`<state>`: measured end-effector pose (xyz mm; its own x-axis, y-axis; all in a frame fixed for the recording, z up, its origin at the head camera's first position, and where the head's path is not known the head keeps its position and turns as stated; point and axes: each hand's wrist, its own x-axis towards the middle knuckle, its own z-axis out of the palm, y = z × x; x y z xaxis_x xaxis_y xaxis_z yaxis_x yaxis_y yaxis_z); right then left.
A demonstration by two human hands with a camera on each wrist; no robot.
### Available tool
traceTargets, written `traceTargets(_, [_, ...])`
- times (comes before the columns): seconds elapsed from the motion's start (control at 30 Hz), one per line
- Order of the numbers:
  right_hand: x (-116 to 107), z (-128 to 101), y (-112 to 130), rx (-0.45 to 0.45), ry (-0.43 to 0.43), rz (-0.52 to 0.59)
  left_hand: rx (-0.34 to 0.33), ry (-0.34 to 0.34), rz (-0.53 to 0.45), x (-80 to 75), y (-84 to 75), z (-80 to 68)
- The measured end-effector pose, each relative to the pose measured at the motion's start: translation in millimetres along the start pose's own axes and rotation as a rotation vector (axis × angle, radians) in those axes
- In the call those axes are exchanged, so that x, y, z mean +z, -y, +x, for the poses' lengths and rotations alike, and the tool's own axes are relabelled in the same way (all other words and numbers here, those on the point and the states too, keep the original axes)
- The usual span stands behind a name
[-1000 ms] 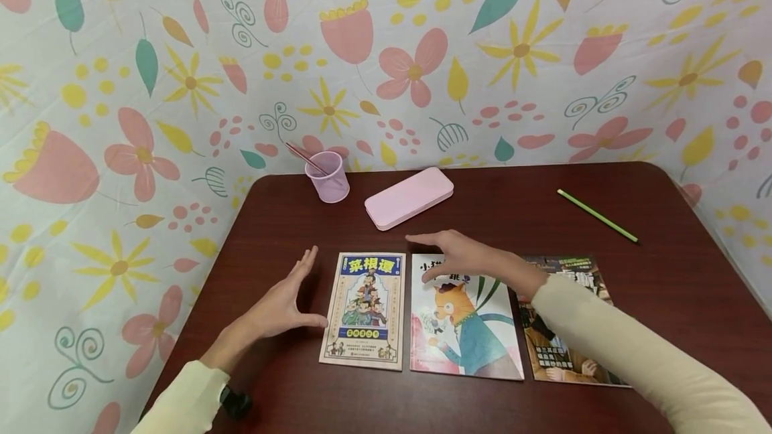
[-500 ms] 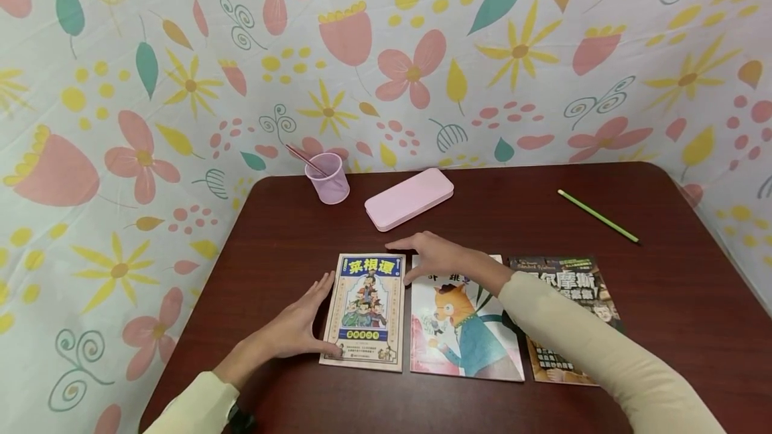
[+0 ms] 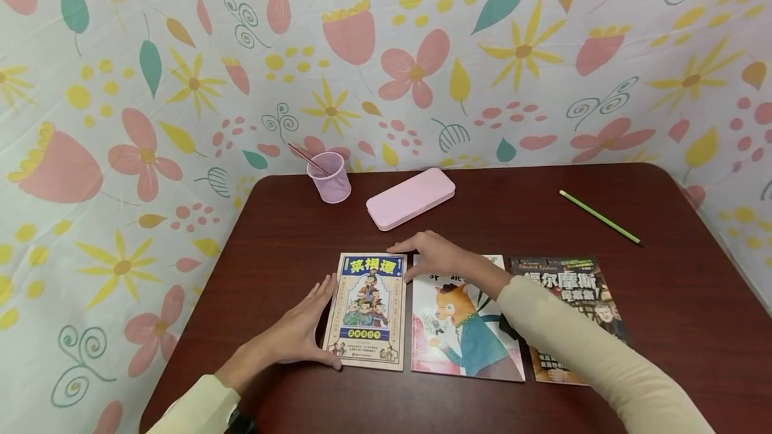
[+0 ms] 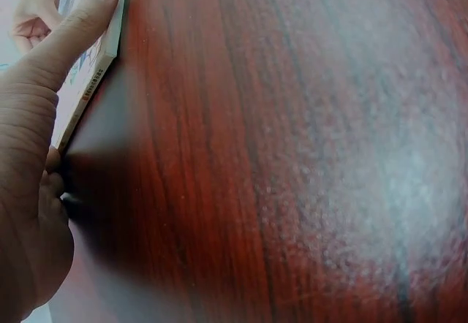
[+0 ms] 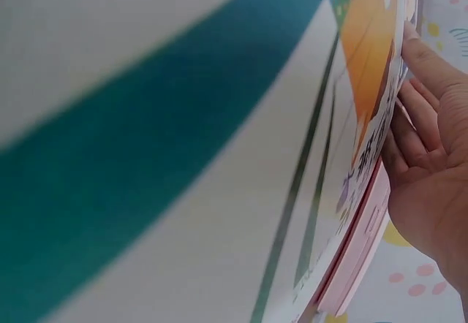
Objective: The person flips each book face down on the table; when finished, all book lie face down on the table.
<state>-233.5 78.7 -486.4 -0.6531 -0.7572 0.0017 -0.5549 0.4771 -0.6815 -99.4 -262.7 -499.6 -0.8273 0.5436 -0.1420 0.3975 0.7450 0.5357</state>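
Observation:
A tan book point(image 3: 364, 313) with a blue title band and cartoon figures on its cover lies on the table. My left hand point(image 3: 295, 333) holds it around the lower left corner, thumb by the bottom edge and fingers along the left side. In the left wrist view, that thumb point(image 4: 80, 27) lies over the cover, beside the printed spine point(image 4: 93, 85). Around the opposite, upper right corner is my right hand point(image 3: 437, 256), thumb at the right edge and fingers at the top. Below the right wrist lies a picture book point(image 3: 461, 337) with an orange cat, its top partly covered.
A dark-covered book point(image 3: 561, 286) lies at the right, partly under the right sleeve. Behind the books are a pink pencil case point(image 3: 410, 199), a mesh pen cup point(image 3: 332, 183) with a pencil, and a green pencil point(image 3: 600, 216). A flowered curtain point(image 3: 386, 52) hangs behind the table.
Both hands have come in toward the tan book from either side and now sit at its opposite corners. Its lower left corner has shifted slightly right. The other books look unmoved.

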Motion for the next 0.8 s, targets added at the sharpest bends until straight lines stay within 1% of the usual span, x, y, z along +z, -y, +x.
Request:
traceTargets(0.2, [0.7, 0.2, 2.3, -0.009, -0.023, -0.008, -0.007, -0.008, -0.051, 0.8, -0.7, 0.5])
traceTargets(0.3, [1.3, 0.8, 2.8, 0.004, -0.029, -0.006, -0.013, -0.012, -0.09, 1.2, -0.9, 0.4])
traceTargets(0.4, [1.4, 1.0, 3.0, 0.016, -0.032, 0.001, -0.023, -0.02, -0.157, 1.4, -1.2, 0.5])
traceTargets(0.57, [2.9, 0.6, 1.8, 0.024, -0.038, 0.009, -0.031, -0.054, -0.303, 1.6, -1.5, 1.8])
traceTargets(0.7, [4.5, 0.8, 0.6, 0.034, -0.049, 0.007, -0.005, -0.081, -0.394, 1.0, -3.1, 4.3])
traceTargets(0.8, [5.0, 0.5, 0.2, 0.036, -0.056, 0.011, 0.02, -0.088, -0.47, 0.2, -6.0, 6.6])
